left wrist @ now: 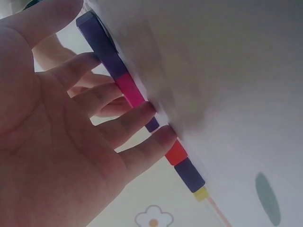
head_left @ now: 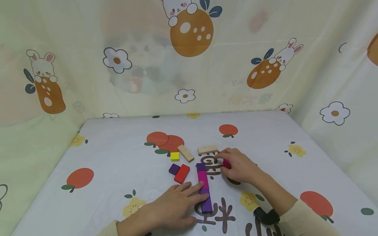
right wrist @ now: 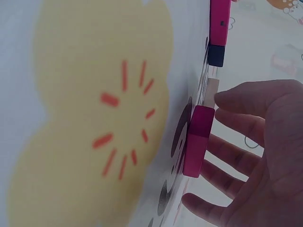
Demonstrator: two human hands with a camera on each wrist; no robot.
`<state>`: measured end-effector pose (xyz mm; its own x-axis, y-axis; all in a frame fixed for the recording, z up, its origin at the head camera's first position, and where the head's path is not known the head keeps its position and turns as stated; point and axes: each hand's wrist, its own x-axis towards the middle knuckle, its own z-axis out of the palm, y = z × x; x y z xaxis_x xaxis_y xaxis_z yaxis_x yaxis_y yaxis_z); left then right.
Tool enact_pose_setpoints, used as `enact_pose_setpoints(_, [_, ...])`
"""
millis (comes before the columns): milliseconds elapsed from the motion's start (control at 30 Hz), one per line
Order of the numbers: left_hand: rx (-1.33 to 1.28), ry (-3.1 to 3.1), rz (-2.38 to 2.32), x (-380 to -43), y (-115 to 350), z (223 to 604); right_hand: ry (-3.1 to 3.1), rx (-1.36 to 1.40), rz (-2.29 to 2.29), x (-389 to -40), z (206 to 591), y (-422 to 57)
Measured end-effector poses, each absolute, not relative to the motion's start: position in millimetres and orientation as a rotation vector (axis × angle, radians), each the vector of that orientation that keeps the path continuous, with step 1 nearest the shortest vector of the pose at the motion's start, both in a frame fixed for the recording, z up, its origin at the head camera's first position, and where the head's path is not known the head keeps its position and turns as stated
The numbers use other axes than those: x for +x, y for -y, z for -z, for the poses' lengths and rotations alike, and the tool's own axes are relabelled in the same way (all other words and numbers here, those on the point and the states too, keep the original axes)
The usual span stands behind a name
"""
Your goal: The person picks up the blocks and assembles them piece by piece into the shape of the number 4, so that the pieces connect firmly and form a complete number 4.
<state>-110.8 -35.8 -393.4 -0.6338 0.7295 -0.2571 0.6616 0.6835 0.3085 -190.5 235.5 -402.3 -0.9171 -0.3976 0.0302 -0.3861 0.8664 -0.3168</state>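
Note:
A straight row of blocks runs away from me on the cloth: a long purple block (head_left: 207,205) nearest, a pink block (head_left: 202,178) in the middle and a small purple block (head_left: 200,167) at the far end. My left hand (head_left: 174,206) lies along the row's left side, its fingers extended, fingertips at the purple and pink blocks. To the right of the row, my right hand (head_left: 240,167) is held around a separate magenta block (right wrist: 199,142). In the right wrist view its fingers are loosely spread behind this block, which shows unobstructed.
Left of the row lie a red block (head_left: 181,173), a purple block (head_left: 174,169) and a yellow block (head_left: 175,156). Two plain wooden blocks, one slanted (head_left: 186,153) and one crosswise (head_left: 207,149), lie farther back. A patterned curtain (head_left: 141,98) stands behind the table.

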Motion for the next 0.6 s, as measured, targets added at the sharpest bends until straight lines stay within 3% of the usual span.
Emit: enact_pose_setpoints(600, [1.098,-2.534,-0.267,-111.4,37.5,397.1,-2.997,-0.625,0.495,-188.3,402.7,-237.3])
